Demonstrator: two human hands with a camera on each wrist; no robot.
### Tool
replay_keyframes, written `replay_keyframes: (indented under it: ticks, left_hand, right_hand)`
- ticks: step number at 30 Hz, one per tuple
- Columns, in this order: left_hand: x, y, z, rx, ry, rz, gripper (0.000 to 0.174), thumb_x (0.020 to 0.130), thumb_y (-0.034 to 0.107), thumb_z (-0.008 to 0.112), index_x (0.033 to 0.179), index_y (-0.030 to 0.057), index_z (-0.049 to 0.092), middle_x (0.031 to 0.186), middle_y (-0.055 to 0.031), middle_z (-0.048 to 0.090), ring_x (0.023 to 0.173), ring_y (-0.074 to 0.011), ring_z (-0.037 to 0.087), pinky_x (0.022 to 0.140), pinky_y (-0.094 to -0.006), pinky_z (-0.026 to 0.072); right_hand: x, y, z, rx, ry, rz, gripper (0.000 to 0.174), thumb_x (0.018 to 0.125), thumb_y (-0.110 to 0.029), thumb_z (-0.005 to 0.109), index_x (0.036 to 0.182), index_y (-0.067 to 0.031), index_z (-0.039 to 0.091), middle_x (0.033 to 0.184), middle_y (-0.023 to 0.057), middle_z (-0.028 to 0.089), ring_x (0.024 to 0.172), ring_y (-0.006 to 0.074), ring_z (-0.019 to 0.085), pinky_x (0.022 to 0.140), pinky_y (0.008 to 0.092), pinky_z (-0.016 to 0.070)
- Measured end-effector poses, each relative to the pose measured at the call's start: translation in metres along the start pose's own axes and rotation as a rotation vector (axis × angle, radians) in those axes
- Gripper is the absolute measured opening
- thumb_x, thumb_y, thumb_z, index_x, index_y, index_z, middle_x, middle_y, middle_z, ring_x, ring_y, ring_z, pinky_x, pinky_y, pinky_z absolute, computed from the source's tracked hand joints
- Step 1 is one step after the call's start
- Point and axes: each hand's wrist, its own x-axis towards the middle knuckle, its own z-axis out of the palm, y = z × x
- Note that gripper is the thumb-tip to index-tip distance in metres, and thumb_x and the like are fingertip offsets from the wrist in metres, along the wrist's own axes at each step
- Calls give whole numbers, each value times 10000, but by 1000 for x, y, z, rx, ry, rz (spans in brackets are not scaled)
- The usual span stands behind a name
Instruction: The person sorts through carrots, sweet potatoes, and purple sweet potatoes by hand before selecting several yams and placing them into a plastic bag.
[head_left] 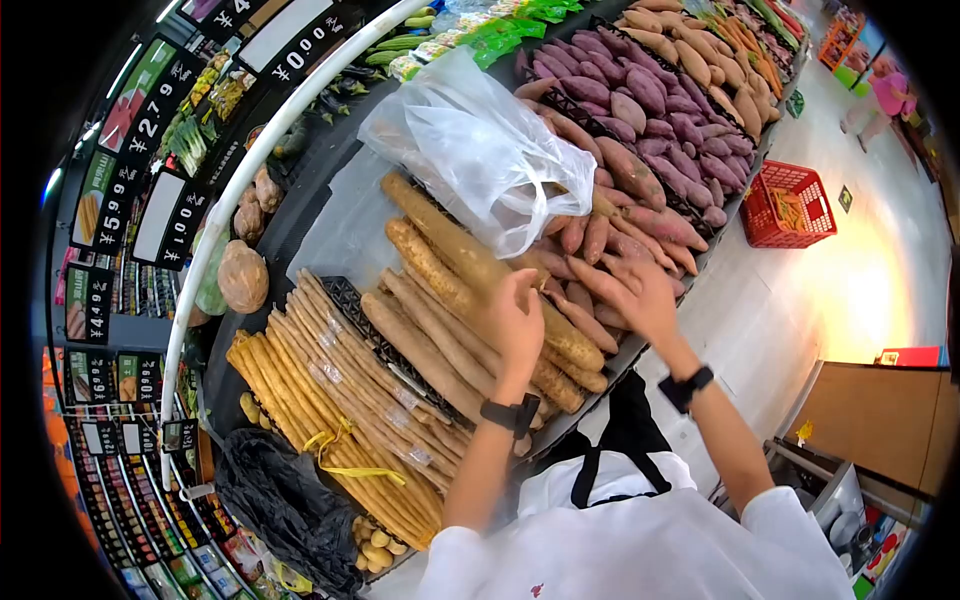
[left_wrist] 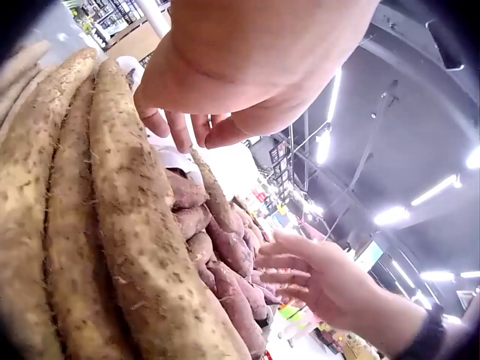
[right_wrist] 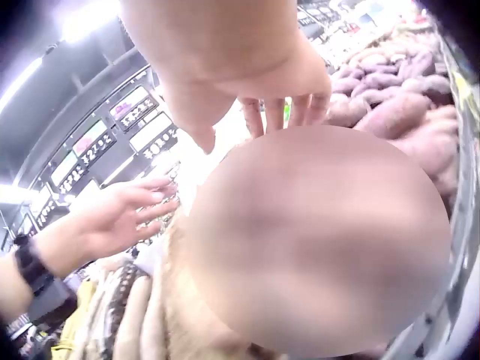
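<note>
In the head view, the left hand is over the thick brown yams, fingers loosely bent, holding nothing visible. The right hand has its fingers spread over reddish sweet potatoes; contact is unclear. A crumpled clear plastic bag lies across the yams and sweet potatoes beyond both hands. In the left wrist view, the left hand hangs beside the yams, with the right hand across from it. A blurred oval hides much below the right hand in the right wrist view.
Thin bundled yams and a black bag lie at left. Purple sweet potatoes fill the far side. A white rail curves along the left. On the floor at right stands a red basket; a person is farther off.
</note>
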Motion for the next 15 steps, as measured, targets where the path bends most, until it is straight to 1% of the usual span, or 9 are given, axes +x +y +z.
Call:
replay_keyframes:
  ticks: [1, 3, 4, 5, 7, 8, 11, 13, 15]
  left_hand:
    - [-3, 5, 8, 11, 7, -5, 250, 891, -21, 604, 1134, 16, 650, 1092, -132, 669, 1033, -281, 642, 931, -369, 492]
    - [-2, 13, 28, -36, -39, -30, 249, 890, -41, 590, 1127, 5, 651, 1047, -126, 678, 980, -263, 661, 896, -346, 508]
    - [1, 15, 38, -4, -32, -20, 248, 890, -53, 593, 1127, -6, 647, 1029, -115, 688, 942, -232, 674, 855, -319, 520]
    - [4, 17, 50, 2, -5, -33, 248, 890, -53, 593, 1127, -6, 647, 1029, -115, 688, 942, -232, 674, 855, -319, 520]
    - [5, 19, 73, -79, 80, -85, 242, 899, -49, 603, 1132, 0, 648, 1045, -100, 698, 944, -199, 675, 843, -297, 522]
    - [7, 17, 85, -174, 76, -162, 219, 920, -34, 609, 1134, -9, 648, 1071, -85, 701, 978, -169, 670, 855, -291, 526]
    - [17, 4, 114, -328, 110, -284, 216, 937, -24, 606, 1149, -21, 644, 1087, -77, 697, 1000, -153, 662, 873, -287, 524]
    - [21, 0, 125, -322, 141, -277, 233, 949, -9, 607, 1178, -43, 628, 1103, -79, 692, 1020, -147, 654, 869, -280, 520]
    - [24, -3, 135, -506, 162, -334, 237, 968, 31, 610, 1195, -38, 628, 1138, -88, 687, 1031, -149, 651, 843, -256, 507]
  right_hand:
    - [23, 17, -9, -39, -12, -8, 435, 753, -218, 792, 1149, -67, 692, 1096, 151, 671, 1038, 351, 613, 894, 440, 492]
    - [50, 101, 19, -200, 202, -42, 430, 754, -235, 793, 1120, -32, 699, 1025, 173, 678, 924, 361, 637, 830, 432, 526]
    - [73, 102, 21, -216, 238, -135, 424, 753, -249, 793, 1080, 5, 700, 962, 200, 692, 869, 391, 656, 796, 442, 542]
    - [91, 110, 23, -200, 217, -150, 424, 753, -249, 793, 1080, 5, 700, 962, 200, 692, 869, 391, 656, 796, 442, 542]
    - [110, 124, 29, -156, -97, 113, 436, 747, -256, 812, 1050, 38, 702, 993, 239, 708, 911, 395, 687, 820, 439, 536]
    - [113, 129, 32, -92, -131, 154, 445, 719, -275, 835, 1005, 43, 712, 895, 243, 701, 828, 399, 693, 747, 429, 545]
    - [112, 120, 17, -123, -138, 124, 429, 711, -272, 843, 988, 31, 720, 878, 235, 702, 830, 388, 696, 740, 419, 542]
    - [103, 131, 7, -56, -153, 135, 421, 710, -275, 853, 994, 9, 724, 847, 225, 699, 795, 357, 701, 722, 402, 541]
    - [84, 139, -11, -15, -251, 234, 411, 702, -286, 870, 906, 17, 682, 744, 190, 657, 669, 308, 643, 659, 381, 519]
